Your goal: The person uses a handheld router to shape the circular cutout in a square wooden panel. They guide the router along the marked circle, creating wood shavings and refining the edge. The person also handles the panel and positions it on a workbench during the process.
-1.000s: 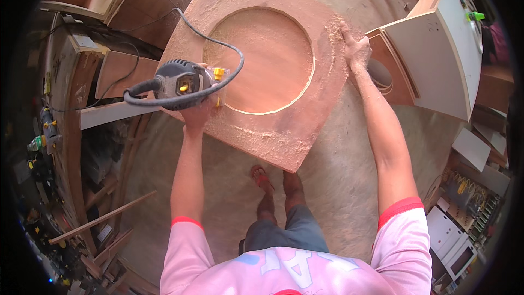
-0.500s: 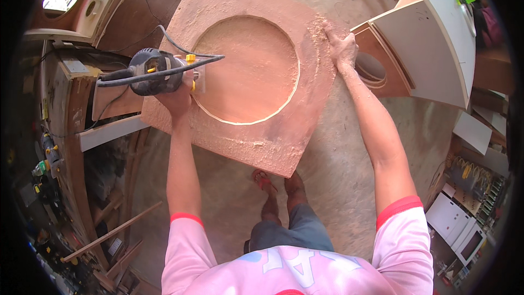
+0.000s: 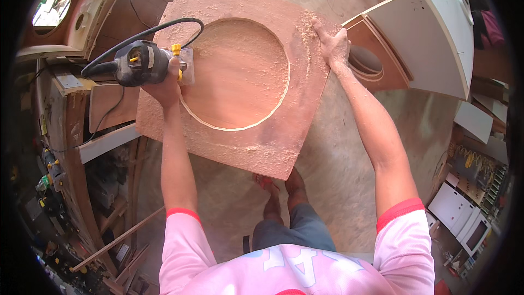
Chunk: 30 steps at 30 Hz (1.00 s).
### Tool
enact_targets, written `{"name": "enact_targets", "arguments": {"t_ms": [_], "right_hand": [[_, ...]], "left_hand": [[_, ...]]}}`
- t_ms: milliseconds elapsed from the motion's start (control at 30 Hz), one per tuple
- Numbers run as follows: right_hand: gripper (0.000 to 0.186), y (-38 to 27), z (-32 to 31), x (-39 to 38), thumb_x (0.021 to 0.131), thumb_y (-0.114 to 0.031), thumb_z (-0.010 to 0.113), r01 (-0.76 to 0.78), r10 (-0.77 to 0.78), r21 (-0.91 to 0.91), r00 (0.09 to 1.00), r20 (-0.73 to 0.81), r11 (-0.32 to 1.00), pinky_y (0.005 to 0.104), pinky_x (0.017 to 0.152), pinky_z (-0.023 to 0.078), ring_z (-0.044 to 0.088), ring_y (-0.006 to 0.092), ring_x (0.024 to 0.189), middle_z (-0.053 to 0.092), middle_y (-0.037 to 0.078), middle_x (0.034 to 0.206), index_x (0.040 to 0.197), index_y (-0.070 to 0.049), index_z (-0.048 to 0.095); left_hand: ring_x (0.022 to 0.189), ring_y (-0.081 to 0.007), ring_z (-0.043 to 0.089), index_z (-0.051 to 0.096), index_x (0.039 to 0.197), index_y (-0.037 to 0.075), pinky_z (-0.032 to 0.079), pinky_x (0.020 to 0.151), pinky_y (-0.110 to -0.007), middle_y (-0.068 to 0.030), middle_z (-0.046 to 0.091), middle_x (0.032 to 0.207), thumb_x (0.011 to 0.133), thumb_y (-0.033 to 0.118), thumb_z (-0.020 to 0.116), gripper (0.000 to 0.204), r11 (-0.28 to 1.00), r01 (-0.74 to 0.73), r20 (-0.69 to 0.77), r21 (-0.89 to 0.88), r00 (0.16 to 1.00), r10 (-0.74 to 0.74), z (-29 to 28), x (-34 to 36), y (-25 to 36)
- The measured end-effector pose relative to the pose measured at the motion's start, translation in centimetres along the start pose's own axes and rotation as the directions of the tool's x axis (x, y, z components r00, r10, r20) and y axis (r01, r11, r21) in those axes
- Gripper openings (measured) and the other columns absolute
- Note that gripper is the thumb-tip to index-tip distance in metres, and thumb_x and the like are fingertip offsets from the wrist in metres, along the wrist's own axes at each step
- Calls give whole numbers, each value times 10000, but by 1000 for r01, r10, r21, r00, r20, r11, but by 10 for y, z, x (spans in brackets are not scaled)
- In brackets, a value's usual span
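My left hand [image 3: 165, 88] is wrapped round a black trim router [image 3: 139, 63] with yellow knobs, tipped with its body pointing left. Its clear base plate [image 3: 187, 66] stands at the left rim of a large round cutout in a reddish wooden panel [image 3: 240, 153]. Pale, bare wood shows along the near edge of the circle, and sawdust lies over the panel. Whether the bit touches the wood is hidden. At the panel's far right edge my right hand [image 3: 334, 46] grips it, thumb side on top, fingers partly hidden.
The router's black cord [image 3: 147, 30] loops over the panel's far left corner. A workbench [image 3: 73, 109] with tools runs along the left. To the right stand a light-faced cabinet [image 3: 420, 38] and a wooden piece with a round hole [image 3: 376, 60]. A thin wooden stick [image 3: 117, 239] leans lower left.
The router has shifted slightly away from me along the circle's left rim, and its cord now arches higher. My right hand keeps its hold on the panel; the whole view has moved a little.
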State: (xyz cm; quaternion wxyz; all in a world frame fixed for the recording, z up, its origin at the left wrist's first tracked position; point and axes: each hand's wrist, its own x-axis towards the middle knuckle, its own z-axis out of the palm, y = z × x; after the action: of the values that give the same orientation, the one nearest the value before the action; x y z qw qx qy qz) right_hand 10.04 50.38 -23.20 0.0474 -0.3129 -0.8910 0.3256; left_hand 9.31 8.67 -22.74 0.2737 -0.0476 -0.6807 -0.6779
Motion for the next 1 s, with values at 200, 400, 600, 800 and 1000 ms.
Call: {"name": "enact_targets", "arguments": {"t_ms": [200,400,600,800,1000], "right_hand": [[1115,4,1,1,723,-888,696,32,-32,-18,999,10,999,482,881,563,706,414,977,679,338,973,1060,165,550],[1099,18,10,10,728,-911,669,108,-108,-2,994,12,994,457,741,598,720,349,887,674,286,874,1032,137,536],[1170,8,1,4,775,-869,666,35,-34,-11,994,101,999,471,852,576,708,419,1009,667,348,1020,1184,211,487],[1180,-12,-14,-2,764,-875,670,-27,25,13,993,119,1000,477,824,593,719,414,993,674,359,1013,1193,206,474],[1298,-10,-16,-1,765,-896,642,-52,46,27,981,189,998,472,872,584,717,432,1042,676,391,1027,1279,276,421]], "left_hand": [[1095,-217,679,583,1316,-8,542,996,-371,-126,683,1210,819,101,871,585,994,-82,-40,74,996,85,16,11,-6],[1087,-205,677,600,1294,-12,545,983,-370,-109,677,1211,809,83,869,563,996,-85,-41,34,995,86,29,18,-6],[1032,-182,685,622,1254,-14,552,950,-355,-91,699,1148,815,69,854,503,991,-128,-87,36,988,131,49,29,-19],[989,-167,685,647,1221,-8,551,926,-336,-82,710,1118,813,52,849,459,996,-83,-47,25,995,84,64,40,-27],[999,-184,687,641,1243,-5,552,938,-337,-79,705,1132,793,47,871,508,993,-103,-51,-59,994,100,90,43,-24]]}}
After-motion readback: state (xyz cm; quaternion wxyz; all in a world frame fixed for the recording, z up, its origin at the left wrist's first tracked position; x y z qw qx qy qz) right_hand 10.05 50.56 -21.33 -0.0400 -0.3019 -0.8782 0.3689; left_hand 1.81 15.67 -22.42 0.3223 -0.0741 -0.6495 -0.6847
